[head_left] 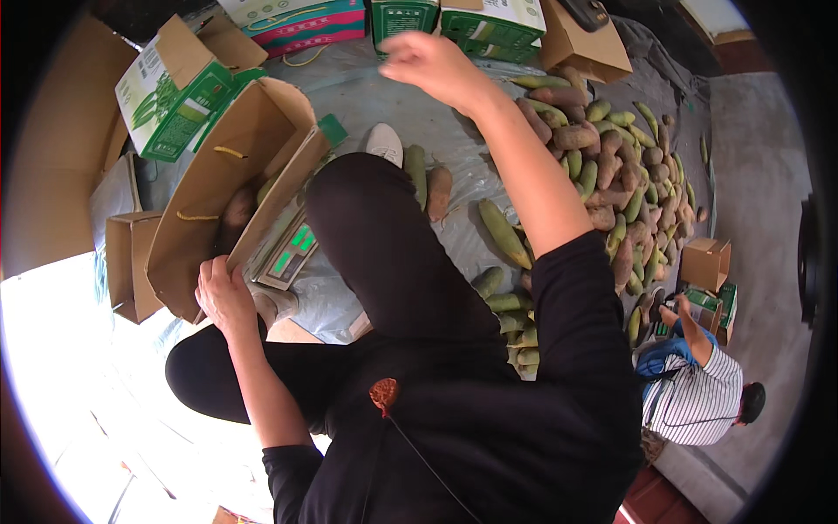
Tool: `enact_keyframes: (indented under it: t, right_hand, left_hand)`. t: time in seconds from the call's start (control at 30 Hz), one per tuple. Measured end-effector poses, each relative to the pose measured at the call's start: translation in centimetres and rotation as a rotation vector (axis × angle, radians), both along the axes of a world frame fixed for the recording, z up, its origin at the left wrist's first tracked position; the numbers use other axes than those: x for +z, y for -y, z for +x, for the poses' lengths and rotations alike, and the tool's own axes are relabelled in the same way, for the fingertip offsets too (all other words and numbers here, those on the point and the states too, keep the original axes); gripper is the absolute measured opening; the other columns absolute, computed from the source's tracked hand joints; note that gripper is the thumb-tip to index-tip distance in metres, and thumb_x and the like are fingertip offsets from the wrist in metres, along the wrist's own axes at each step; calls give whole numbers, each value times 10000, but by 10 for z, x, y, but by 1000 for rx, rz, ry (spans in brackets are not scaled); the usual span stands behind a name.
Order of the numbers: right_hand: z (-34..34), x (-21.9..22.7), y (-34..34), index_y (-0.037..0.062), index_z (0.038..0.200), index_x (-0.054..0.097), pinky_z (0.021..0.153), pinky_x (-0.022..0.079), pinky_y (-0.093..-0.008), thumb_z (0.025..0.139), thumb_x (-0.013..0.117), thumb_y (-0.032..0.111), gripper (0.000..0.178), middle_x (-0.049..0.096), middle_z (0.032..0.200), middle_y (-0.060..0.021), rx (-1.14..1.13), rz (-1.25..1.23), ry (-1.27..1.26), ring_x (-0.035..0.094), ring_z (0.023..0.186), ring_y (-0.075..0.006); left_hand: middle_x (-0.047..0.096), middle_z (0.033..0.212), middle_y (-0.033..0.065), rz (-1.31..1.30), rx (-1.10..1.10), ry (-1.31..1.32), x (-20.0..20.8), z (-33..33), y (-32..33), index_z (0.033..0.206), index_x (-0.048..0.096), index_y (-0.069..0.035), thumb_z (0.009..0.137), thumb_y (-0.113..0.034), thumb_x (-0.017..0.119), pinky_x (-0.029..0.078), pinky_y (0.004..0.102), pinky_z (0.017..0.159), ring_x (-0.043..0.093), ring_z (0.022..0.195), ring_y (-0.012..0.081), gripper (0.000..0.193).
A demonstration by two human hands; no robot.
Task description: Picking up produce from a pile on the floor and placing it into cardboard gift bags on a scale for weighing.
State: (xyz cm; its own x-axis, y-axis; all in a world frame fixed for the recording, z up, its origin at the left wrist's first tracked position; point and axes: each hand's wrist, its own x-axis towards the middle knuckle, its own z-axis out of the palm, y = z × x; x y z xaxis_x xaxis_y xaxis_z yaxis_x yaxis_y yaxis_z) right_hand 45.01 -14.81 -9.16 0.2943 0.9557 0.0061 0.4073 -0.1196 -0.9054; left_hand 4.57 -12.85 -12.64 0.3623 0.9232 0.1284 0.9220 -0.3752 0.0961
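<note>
My left hand (229, 299) grips the near edge of an open cardboard box (288, 105), thumb and fingers over its rim. The box has yellow cord handles and stands tilted on a digital scale (281, 269) with lit green displays. Inside it a brown tuber (237, 210) and some green produce show; the rest is hidden by its walls. My right hand (432, 70) is raised past my knee, slightly blurred, its fingers apart and nothing visible in them. Beneath that arm lie a long green cucumber-like vegetable (415, 170) and a brown tuber (439, 194).
A large heap of brown tubers and green vegetables (602, 166) spreads on the right over plastic sheeting (463, 157). Green-and-white cartons (175, 105) and a pink-and-teal box (305, 31) stand beyond. At far right a person in a striped shirt (698, 393) works beside boxes.
</note>
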Motion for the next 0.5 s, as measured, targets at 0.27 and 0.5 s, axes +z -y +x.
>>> enact_keyframes:
  t: [0.27, 0.5]
  right_hand:
    - [44, -239, 152, 43, 1015, 627, 767, 483, -375, 701, 665, 192, 349, 638, 949, -164, -237, -439, 554, 612, 894, -318]
    - [-11, -295, 175, 13, 1090, 575, 848, 457, -391, 661, 721, 300, 536, 618, 1006, -209, -523, -653, 141, 584, 992, -338]
  left_hand:
    - [572, 924, 108, 9, 1, -13, -3, 10, -1, 942, 583, -55, 760, -94, 629, 408, 425, 799, 561, 891, 316, 192]
    - [570, 916, 106, 2, 20, -1, -4, 6, -1, 934, 583, -55, 757, -85, 625, 405, 422, 802, 554, 901, 310, 185]
